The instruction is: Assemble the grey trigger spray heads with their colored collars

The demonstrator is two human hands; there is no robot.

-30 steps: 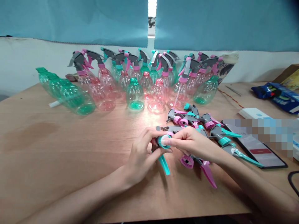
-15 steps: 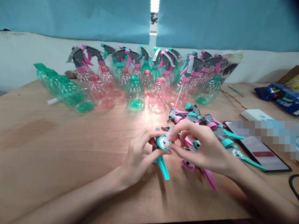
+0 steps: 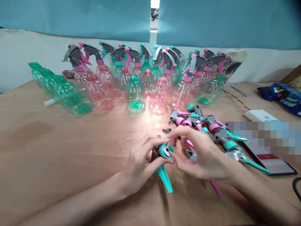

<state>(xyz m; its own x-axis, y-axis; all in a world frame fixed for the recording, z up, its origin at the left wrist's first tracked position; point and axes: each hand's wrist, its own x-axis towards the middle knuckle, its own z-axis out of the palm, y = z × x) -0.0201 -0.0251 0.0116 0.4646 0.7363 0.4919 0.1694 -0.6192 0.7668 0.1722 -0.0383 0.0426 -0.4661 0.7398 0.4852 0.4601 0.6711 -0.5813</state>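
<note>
My left hand (image 3: 141,161) grips a grey-and-teal spray trigger head (image 3: 167,182), its teal collar turned to the right and its lever pointing down. Inside the collar shows a white disc (image 3: 166,151) with a dark hole. My right hand (image 3: 199,153) has thumb and fingers bent together at the collar's edge; whatever lies between the fingertips is too small to make out. Beside and behind that hand lie several loose trigger heads (image 3: 213,123), grey with pink or teal parts.
Clear green and pink bottles (image 3: 135,94) stand across the back, many topped with trigger heads. Several green bottles (image 3: 72,97) form a row at left. On the right are a tablet-like device (image 3: 279,168), a white box (image 3: 261,115), a blue packet (image 3: 287,99) and a wire (image 3: 237,102).
The trigger head has tipped and sunk slightly in my left hand, and the hole in its white disc shows more fully. My right fingertips have shifted a little lower by the collar.
</note>
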